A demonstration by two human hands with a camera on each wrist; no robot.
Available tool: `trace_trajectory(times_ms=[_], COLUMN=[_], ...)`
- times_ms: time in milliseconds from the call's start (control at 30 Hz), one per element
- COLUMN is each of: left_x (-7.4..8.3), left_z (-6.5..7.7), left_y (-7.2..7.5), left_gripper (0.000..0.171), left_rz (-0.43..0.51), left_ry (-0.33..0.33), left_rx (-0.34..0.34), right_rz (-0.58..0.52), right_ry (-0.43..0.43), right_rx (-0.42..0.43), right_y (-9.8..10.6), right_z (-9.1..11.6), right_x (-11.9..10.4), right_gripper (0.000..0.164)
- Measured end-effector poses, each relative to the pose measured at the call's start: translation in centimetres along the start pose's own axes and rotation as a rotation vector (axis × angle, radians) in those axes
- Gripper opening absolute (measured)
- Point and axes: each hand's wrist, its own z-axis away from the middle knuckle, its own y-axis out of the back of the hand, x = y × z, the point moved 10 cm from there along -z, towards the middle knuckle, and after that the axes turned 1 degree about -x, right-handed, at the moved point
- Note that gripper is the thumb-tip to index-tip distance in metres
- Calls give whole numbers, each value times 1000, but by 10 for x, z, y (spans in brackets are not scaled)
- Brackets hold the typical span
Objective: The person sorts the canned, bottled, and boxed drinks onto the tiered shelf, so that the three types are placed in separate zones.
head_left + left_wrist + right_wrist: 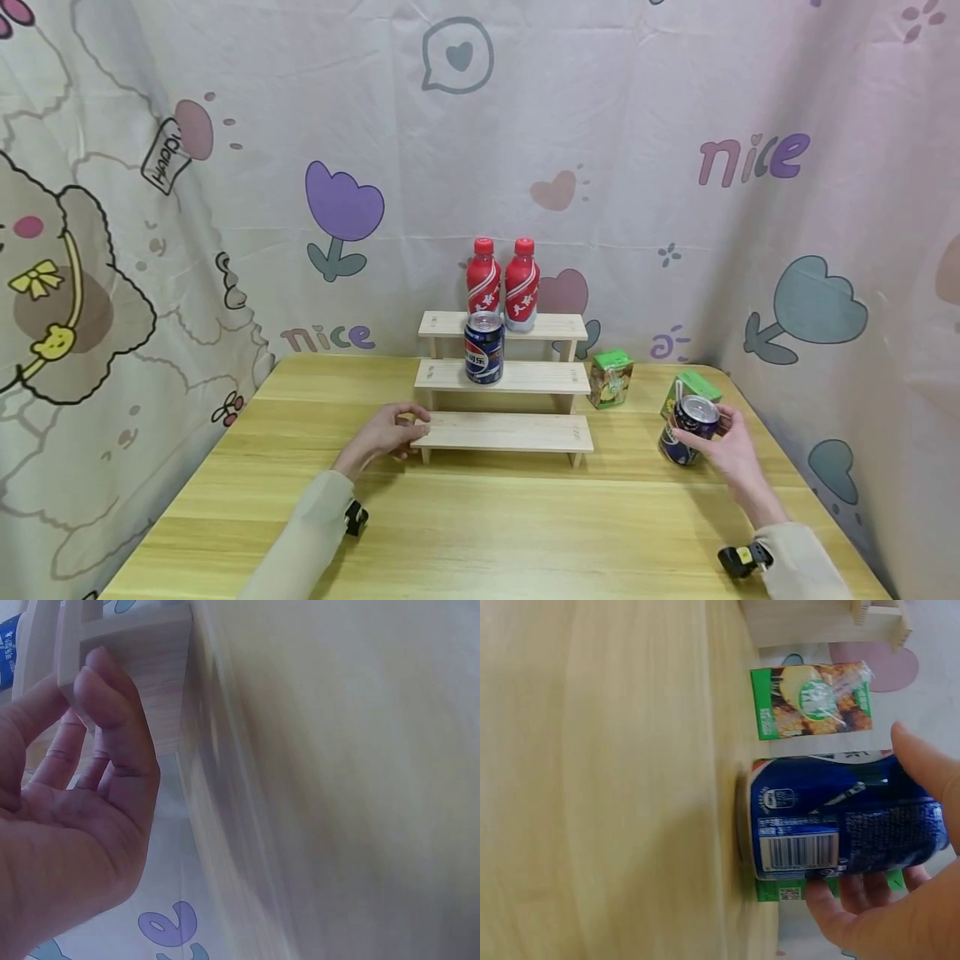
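On the right, my right hand [731, 450] holds a dark blue soda can [688, 429], thumb on one side and fingers on the other. Its barcode side faces the camera in the right wrist view, with the base close to the tabletop. My left hand [386, 433] grips the left end of the lowest board of a three-step wooden display shelf [502, 432]; thumb and fingertips lie around the board's corner in the left wrist view. Another blue can [484, 348] stands upright on the middle step. Two red-capped bottles [483, 275] stand side by side on the top step.
A green snack box [611, 379] stands just right of the shelf. Behind the held can is a second green box [697, 385], partly hidden. The wooden table [480, 525] ends against a printed curtain [630, 108] at the back and sides.
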Motion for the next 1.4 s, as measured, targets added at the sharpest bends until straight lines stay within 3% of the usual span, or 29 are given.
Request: trace_trajectory(times_ms=[333, 633, 1067, 1400], left_x=[-2, 0, 7, 4], left_z=[2, -1, 2, 1], left_y=[-2, -3, -2, -1], left_gripper=[29, 29, 30, 27], left_rz=[0, -17, -15, -17], left_ry=[19, -18, -13, -16], left_rx=[1, -9, -6, -2], right_rz=[-9, 25, -35, -35], right_ry=[-24, -6, 53, 144], right_rx=[70, 118, 52, -3], right_y=[-1, 4, -16, -31], right_z=[3, 10, 13, 7], right_x=[7, -1, -45, -79], right_gripper=[99, 100, 100, 99])
